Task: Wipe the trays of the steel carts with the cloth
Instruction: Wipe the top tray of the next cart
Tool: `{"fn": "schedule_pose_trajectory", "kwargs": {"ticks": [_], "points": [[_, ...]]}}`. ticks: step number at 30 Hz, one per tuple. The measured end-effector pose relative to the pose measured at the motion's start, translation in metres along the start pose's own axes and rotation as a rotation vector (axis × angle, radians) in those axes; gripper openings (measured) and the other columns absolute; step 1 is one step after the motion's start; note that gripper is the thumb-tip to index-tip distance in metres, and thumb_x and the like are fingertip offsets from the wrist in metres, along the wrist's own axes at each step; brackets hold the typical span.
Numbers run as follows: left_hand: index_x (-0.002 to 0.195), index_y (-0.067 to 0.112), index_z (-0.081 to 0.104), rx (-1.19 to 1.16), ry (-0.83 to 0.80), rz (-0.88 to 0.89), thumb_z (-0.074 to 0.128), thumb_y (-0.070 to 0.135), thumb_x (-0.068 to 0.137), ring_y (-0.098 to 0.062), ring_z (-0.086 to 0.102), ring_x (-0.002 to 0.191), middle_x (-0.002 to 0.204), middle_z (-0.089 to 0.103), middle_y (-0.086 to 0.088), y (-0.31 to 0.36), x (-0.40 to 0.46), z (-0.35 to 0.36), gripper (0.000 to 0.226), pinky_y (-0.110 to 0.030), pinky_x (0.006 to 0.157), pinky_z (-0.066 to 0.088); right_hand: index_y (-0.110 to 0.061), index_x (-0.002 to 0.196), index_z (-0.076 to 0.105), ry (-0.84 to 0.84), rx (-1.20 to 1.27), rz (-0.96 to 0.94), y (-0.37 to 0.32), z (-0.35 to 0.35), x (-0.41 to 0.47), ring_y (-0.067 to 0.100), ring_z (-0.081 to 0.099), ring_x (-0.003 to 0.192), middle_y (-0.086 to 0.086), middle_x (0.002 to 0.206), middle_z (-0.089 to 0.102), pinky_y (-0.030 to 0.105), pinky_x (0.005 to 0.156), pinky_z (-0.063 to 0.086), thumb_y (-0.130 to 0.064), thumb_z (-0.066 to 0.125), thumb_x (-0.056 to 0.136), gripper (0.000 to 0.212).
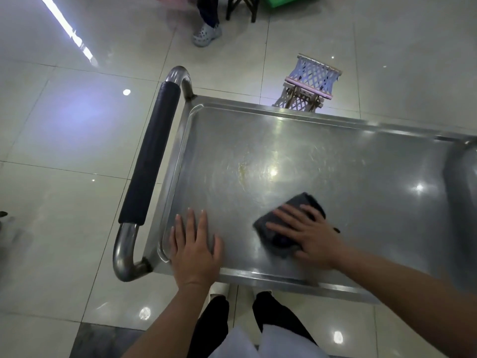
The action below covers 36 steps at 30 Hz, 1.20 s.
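While the right hand [307, 233] lies flat on a dark, folded square cloth [286, 223], fingers straight and spread, pressing it onto the top tray, the left hand [193, 244] rests palm-down on bare metal near the tray's left end, fingers straight and together, holding nothing.

Cloth: on the shallow rectangular stainless-steel tray [335, 156] of the cart, toward the near edge, roughly mid-width in view. Its far corner sticks out beyond the fingertips; its near part is covered by the palm.

Tray surface: shiny, with fine scuffing and ceiling-light reflections. A small yellowish smear [242, 169] sits near the middle, well apart from the cloth and beyond both hands.

Cart handle: curved steel tube with a black padded grip [151, 153], running along the tray's left end, just beside the left hand's outer edge but not touched.

Surroundings: glossy pale tiled floor [64, 151]. Behind the tray's far rim stands a small folding stool with a woven white lattice seat [312, 78]. At the top of the view, another person's foot in a pale perforated clog [206, 34], beside the legs of a dark wooden stool [242, 7]. Below the tray's near rim, the wearer's dark trousers [278, 321] and white garment show.
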<state>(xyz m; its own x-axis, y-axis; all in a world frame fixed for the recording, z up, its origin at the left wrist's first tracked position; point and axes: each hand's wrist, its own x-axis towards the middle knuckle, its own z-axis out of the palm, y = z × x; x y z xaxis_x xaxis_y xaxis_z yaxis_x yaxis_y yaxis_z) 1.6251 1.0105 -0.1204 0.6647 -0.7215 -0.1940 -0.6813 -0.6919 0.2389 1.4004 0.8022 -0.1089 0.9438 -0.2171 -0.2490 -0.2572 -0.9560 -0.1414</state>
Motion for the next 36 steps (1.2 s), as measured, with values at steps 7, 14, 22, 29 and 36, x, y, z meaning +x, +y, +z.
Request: {"fn": "schedule_pose_trajectory", "kwargs": {"ticks": [7, 14, 22, 29, 36], "points": [[0.157, 0.025, 0.022, 0.013, 0.006, 0.002, 0.042, 0.052, 0.095, -0.026, 0.003, 0.154, 0.165, 0.019, -0.006, 0.002, 0.002, 0.001, 0.071, -0.032, 0.119, -0.021, -0.042, 0.158, 0.001, 0.073, 0.121, 0.737, 0.071, -0.045, 0.123, 0.018, -0.007, 0.154, -0.004, 0.168, -0.004, 0.05, 0.12, 0.002, -0.063, 0.02, 0.098, 0.066], [0.158, 0.028, 0.021, 0.004, 0.012, -0.013, 0.042, 0.054, 0.095, -0.023, -0.002, 0.154, 0.166, 0.015, -0.002, 0.0, 0.003, 0.005, 0.071, -0.032, 0.119, -0.022, -0.036, 0.158, -0.01, -0.004, 0.191, 0.671, 0.06, -0.068, 0.232, 0.026, -0.018, 0.153, 0.002, 0.167, -0.018, 0.056, 0.12, -0.008, -0.065, 0.019, 0.099, 0.071], [0.155, 0.025, 0.029, -0.034, 0.028, -0.001, 0.048, 0.049, 0.092, -0.026, 0.006, 0.153, 0.164, 0.023, -0.005, -0.001, 0.003, 0.006, 0.07, -0.032, 0.12, -0.019, -0.034, 0.16, 0.003, 0.001, 0.023, 0.261, 0.0, -0.041, 0.169, 0.026, -0.006, 0.154, 0.005, 0.169, -0.002, 0.054, 0.12, -0.001, -0.071, 0.007, 0.089, 0.08], [0.156, 0.025, 0.028, -0.033, 0.027, -0.007, 0.047, 0.048, 0.093, -0.026, 0.007, 0.153, 0.163, 0.024, -0.006, 0.0, 0.003, 0.004, 0.069, -0.033, 0.121, -0.016, -0.028, 0.157, 0.027, 0.117, -0.007, 0.201, -0.064, 0.011, 0.078, 0.029, 0.019, 0.151, 0.012, 0.163, 0.026, 0.054, 0.116, 0.012, -0.062, 0.04, 0.09, 0.076], [0.155, 0.026, 0.027, -0.048, 0.052, 0.004, 0.043, 0.049, 0.093, -0.027, 0.007, 0.153, 0.164, 0.022, -0.006, -0.001, 0.002, 0.004, 0.068, -0.038, 0.12, -0.009, -0.031, 0.157, 0.027, 0.101, -0.023, 0.154, -0.126, 0.034, 0.008, 0.028, 0.018, 0.153, 0.007, 0.165, 0.022, 0.054, 0.116, 0.016, -0.064, 0.047, 0.087, 0.08]]}}
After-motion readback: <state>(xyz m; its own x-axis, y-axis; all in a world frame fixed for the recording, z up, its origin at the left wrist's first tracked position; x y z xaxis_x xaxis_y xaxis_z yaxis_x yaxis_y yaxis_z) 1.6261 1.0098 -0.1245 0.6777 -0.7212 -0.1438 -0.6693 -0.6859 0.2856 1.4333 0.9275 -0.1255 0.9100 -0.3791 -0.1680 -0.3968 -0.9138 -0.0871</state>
